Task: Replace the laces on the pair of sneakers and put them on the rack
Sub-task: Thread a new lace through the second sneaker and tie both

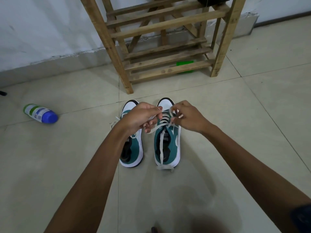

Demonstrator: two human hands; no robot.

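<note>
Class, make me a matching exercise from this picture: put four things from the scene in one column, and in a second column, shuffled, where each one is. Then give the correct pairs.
Things:
1. white lace
2. blue-capped bottle
3. green object
4. wooden rack

Places:
A. lying on its side on the floor tiles, far left
B. standing by the wall, beyond the sneakers
C. under the rack's lowest slats
D. pinched by the left hand and the right hand over the right-side sneaker

Pairs: 1-D, 2-A, 3-C, 4-B
</note>
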